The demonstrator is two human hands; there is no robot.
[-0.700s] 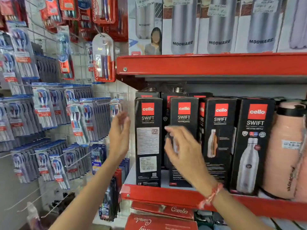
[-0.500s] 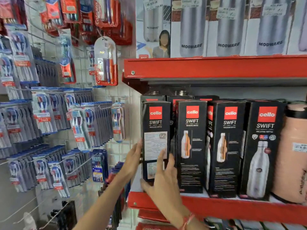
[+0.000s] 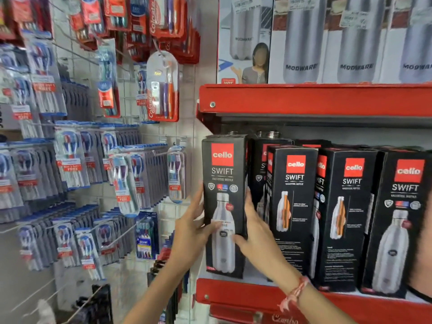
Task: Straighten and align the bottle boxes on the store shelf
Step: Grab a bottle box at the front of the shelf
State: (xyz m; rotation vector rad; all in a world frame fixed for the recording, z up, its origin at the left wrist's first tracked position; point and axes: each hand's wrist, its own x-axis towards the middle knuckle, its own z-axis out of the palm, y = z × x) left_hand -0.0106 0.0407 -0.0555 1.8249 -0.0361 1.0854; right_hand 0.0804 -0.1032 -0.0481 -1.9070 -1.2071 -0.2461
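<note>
Tall black bottle boxes with a red logo stand in a row on the red shelf point(image 3: 261, 298). The leftmost box point(image 3: 223, 174) now shows its front with a white bottle picture. My left hand point(image 3: 190, 230) presses its left side, thumb across the front. On its right side my right hand point(image 3: 253, 235) grips, fingers slipped between it and the second box point(image 3: 293, 206). Two more boxes point(image 3: 348, 218) point(image 3: 402, 220) stand to the right, each turned slightly. More boxes stand behind, partly hidden.
A red upper shelf point(image 3: 315, 99) with silver bottle boxes point(image 3: 301, 40) hangs close above the box tops. Left of the shelf, a wire grid holds hanging toothbrush packs point(image 3: 176, 174). Red boxes lie on the shelf below point(image 3: 252, 316).
Both hands came from open air onto the leftmost box. The box was turned from its label side to its front face, and the view moved closer.
</note>
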